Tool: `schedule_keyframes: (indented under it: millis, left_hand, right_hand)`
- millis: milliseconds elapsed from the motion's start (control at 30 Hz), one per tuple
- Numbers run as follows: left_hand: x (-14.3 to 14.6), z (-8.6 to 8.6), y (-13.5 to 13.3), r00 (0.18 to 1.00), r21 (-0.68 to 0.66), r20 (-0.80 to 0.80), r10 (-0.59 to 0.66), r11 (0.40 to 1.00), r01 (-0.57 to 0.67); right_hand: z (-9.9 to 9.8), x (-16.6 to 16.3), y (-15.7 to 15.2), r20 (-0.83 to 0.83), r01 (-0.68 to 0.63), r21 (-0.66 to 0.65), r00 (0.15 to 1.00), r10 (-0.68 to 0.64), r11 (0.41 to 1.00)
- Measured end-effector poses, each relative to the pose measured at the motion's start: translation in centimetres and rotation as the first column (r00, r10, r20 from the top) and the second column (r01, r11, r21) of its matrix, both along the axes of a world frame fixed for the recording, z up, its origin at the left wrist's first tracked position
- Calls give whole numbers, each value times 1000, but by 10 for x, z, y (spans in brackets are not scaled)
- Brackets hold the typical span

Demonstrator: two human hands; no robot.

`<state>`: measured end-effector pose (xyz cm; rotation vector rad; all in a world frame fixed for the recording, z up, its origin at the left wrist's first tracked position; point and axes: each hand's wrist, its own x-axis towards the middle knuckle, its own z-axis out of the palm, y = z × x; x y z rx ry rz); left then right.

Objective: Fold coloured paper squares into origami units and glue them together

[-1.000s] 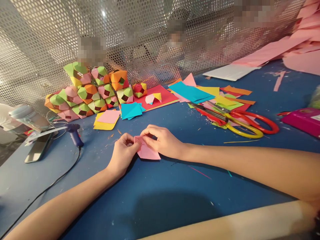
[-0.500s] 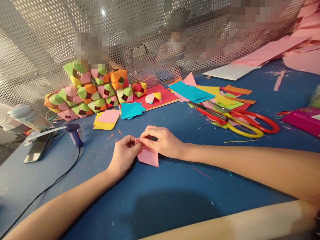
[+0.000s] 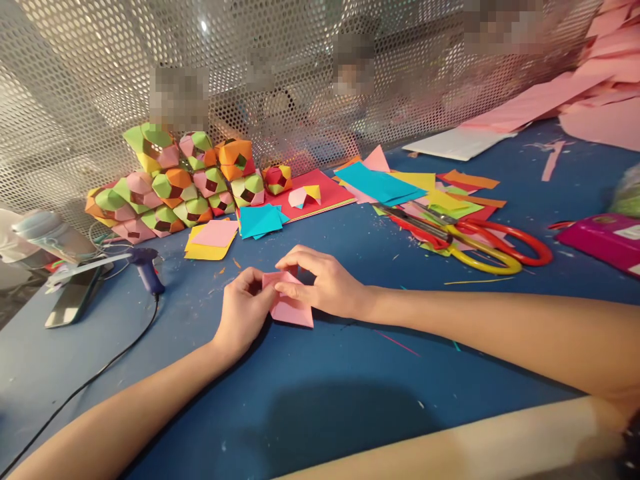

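A small folded pink paper (image 3: pixel 290 308) lies on the blue table (image 3: pixel 320 400), held between both hands. My left hand (image 3: pixel 243 311) pinches its left corner with curled fingers. My right hand (image 3: pixel 325 283) presses and pinches its upper edge with thumb and forefinger. Part of the paper is hidden under the fingers.
A stack of folded paper balls (image 3: pixel 175 183) stands at the back left by the perforated metal screen (image 3: pixel 100 80). Coloured paper squares (image 3: pixel 260 220), red-and-yellow scissors (image 3: pixel 480 240), a glue gun (image 3: pixel 147 267) with cord, a phone (image 3: pixel 70 297) and a pink box (image 3: pixel 605 240) lie around.
The pink paper has been turned and refolded a little between the fingers; both hands stayed in about the same place.
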<state>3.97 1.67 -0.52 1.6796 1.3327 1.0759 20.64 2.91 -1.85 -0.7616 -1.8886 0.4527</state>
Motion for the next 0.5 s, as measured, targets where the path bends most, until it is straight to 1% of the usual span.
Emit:
schedule_keyframes:
  millis: [67, 167, 300, 400, 500]
  left_hand:
    - [-2, -1, 3, 997, 16, 62, 48, 999, -49]
    - [-3, -2, 7, 994, 14, 96, 53, 998, -55]
    - [-2, -2, 7, 994, -13, 93, 61, 998, -60]
    - [-2, -3, 6, 997, -34, 73, 7, 999, -4]
    - [-1, -3, 4, 999, -40, 27, -36, 999, 37]
  right_hand:
    - [0, 0, 1, 6, 54, -50, 999, -54, 997]
    - [-1, 0, 2, 11, 79, -80, 997, -78, 994]
    - [-2, 0, 3, 20, 72, -45, 997, -72, 996]
    - [-2, 0, 3, 5, 47, -11, 999, -47, 999]
    - [-4, 0, 4, 33, 59, 62, 998, -62, 996]
